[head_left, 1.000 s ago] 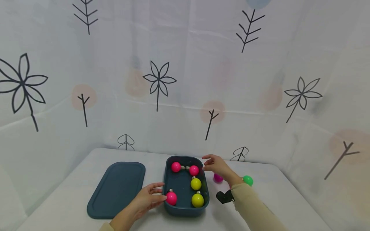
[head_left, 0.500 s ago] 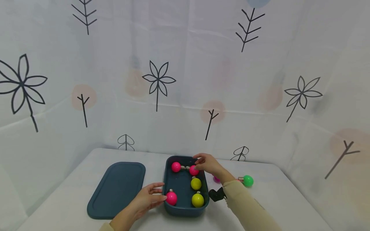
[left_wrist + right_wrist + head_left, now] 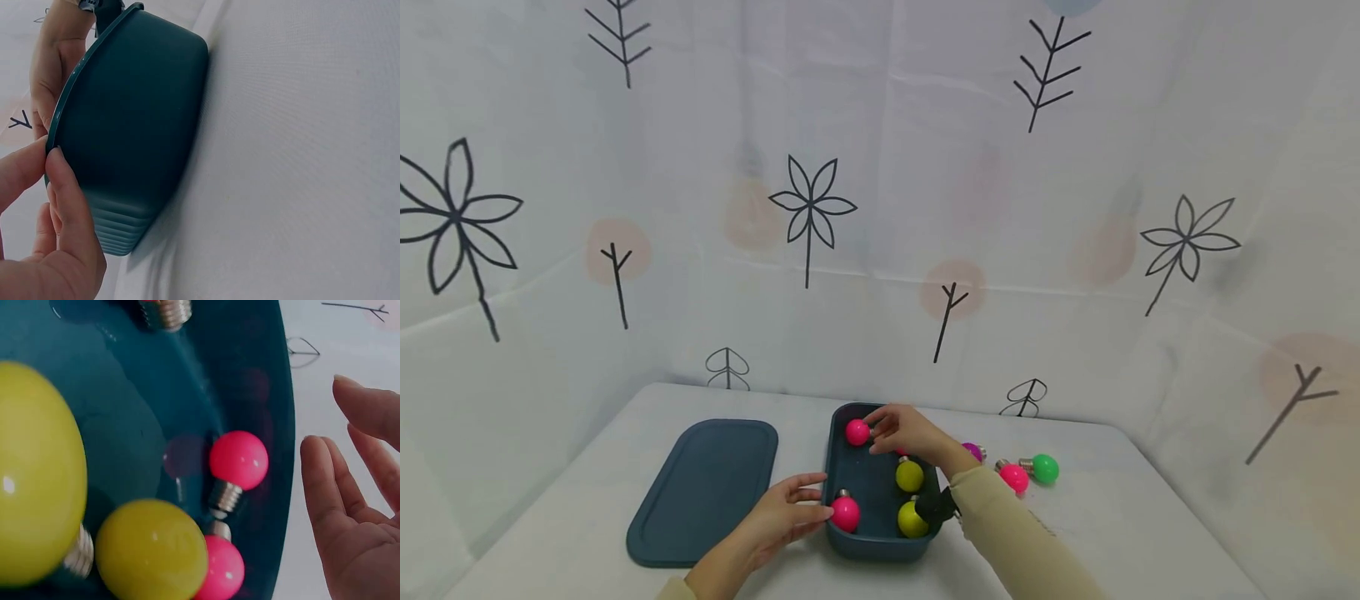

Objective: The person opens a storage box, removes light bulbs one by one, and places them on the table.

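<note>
A dark teal box [image 3: 880, 547] stands on the table with small round light bulbs inside. My left hand [image 3: 786, 510] pinches its left rim near the front between thumb and finger; the left wrist view shows the rim between these fingertips. My right hand [image 3: 912, 434] is over the back of the box, nothing between its spread fingers. Its fingertips are close to the back left pink bulb [image 3: 857, 432], and it partly covers another pink bulb [image 3: 239, 460]. Two yellow bulbs [image 3: 910, 477] lie along the right side, and a pink bulb [image 3: 846, 513] sits front left.
A flat dark teal lid [image 3: 703, 492] lies left of the box. To the right, on the white table [image 3: 1112, 517], are a purple bulb [image 3: 973, 451], a pink bulb [image 3: 1014, 477] and a green bulb [image 3: 1045, 468]. A black device [image 3: 936, 506] is on the right wrist.
My right hand has travelled left from beyond the right rim to over the back of the box, uncovering bulbs on the table. The left hand and the bulbs stay where they were.
</note>
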### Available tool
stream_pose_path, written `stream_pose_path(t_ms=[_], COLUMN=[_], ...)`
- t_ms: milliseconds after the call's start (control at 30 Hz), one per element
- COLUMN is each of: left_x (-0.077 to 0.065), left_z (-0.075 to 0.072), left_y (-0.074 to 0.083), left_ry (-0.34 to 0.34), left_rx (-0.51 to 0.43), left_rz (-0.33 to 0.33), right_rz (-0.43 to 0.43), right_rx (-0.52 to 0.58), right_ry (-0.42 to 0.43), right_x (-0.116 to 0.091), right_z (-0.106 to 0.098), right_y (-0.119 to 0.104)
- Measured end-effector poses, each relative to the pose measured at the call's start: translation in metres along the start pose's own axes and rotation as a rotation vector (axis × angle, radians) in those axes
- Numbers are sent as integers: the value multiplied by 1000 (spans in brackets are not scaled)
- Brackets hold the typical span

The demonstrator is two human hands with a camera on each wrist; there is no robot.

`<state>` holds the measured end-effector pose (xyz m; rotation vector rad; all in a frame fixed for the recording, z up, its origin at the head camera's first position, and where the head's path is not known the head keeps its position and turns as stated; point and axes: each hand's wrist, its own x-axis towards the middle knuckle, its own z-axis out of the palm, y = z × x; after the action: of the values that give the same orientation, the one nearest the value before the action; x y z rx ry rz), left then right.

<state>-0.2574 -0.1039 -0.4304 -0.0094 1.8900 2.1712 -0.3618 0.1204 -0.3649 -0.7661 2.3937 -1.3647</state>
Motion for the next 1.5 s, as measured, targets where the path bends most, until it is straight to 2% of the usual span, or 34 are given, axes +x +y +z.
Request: stream_pose_path(t_ms=[267,433,633,900,1200,1500], left_x=[1,2,2,1,0,-1], left_z=[-2,-4,-4,-3,-2,-2], left_y=[-1,-2,-3,-1,0,1], left_ry=[-8,-12,-8,-1,-3,-1], left_rx=[6,2,-12,-19,-29,-23], left_rz=[2,1,-2,-2,-5,-10], right_rz=[-10,-27,4,46,109,87], right_rx=[-11,-27,-9,-5,-63,-157], right_ry=[-120,-269,-421,-544,-642,-718], right_x=[8,9,8,9,10,14], right_z=[17,26,31,35,40,42], right_y=[1,0,1,4,5,3])
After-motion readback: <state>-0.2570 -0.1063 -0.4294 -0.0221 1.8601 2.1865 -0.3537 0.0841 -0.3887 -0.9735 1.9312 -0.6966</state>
